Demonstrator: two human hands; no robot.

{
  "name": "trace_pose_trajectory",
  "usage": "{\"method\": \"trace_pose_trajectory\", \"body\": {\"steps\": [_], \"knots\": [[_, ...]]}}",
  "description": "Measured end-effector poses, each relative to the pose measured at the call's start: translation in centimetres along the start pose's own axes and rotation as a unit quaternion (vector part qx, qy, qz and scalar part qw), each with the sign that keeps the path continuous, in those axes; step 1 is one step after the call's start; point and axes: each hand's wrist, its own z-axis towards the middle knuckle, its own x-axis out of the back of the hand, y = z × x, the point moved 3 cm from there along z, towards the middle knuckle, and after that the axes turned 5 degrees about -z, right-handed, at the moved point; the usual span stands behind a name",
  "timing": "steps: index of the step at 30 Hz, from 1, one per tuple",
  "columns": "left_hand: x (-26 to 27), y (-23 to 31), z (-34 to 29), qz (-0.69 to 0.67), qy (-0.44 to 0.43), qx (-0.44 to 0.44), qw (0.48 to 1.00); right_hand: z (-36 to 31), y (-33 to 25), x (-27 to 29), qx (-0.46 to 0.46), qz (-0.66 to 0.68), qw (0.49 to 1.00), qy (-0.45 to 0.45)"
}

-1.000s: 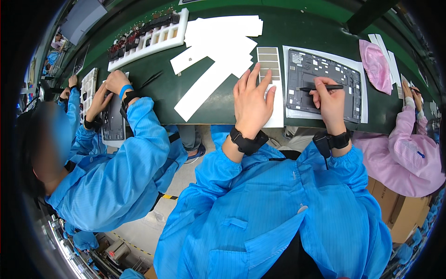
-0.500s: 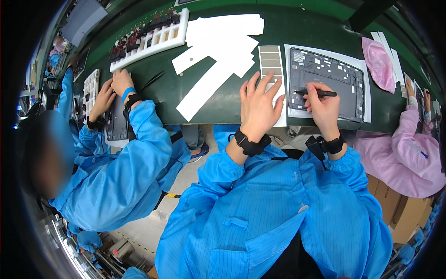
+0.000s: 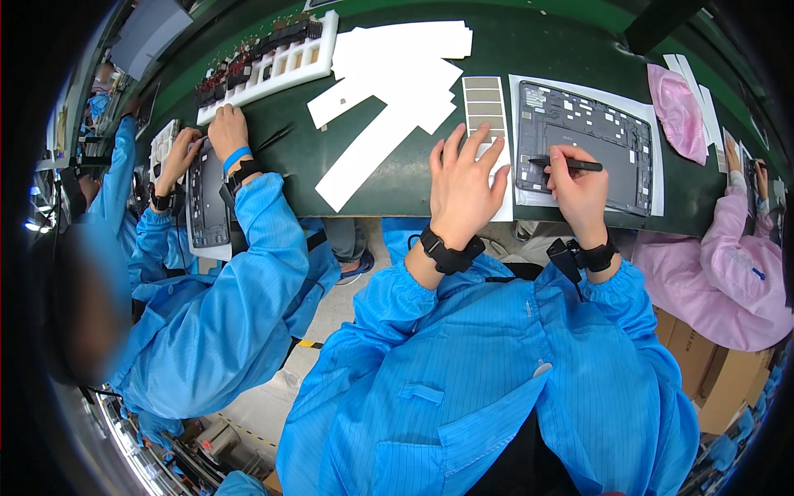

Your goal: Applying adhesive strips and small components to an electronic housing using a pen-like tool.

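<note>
Right hand (image 3: 579,194) pinches the black tool (image 3: 585,165) over the dark panel (image 3: 608,142), seemingly fine placement needing steadiness; left hand (image 3: 466,192) splays, grasping nothing.

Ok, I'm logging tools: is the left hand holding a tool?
No, the left hand spreads over a strip; the right hand holds a tool.

The bright view bends toward black edges.

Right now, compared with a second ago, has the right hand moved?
Yes: the right hand, with its slim black tool, has shifted slightly left across the dark panel, judged against that panel's side edges.
</note>
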Motion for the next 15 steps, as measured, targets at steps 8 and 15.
{"method": "trace_pose_trajectory", "body": {"steps": [8, 15], "knots": [[0.4, 1.2, 0.4, -0.004, 0.001, -0.055, 0.998, -0.2, -0.2, -0.2, 0.033, -0.045, 0.998, 0.014], [-1.2, 2.5, 0.4, 0.054, -0.050, -0.128, 0.989, -0.3, 0.0, 0.2, 0.005, -0.007, 1.000, 0.024]]}}
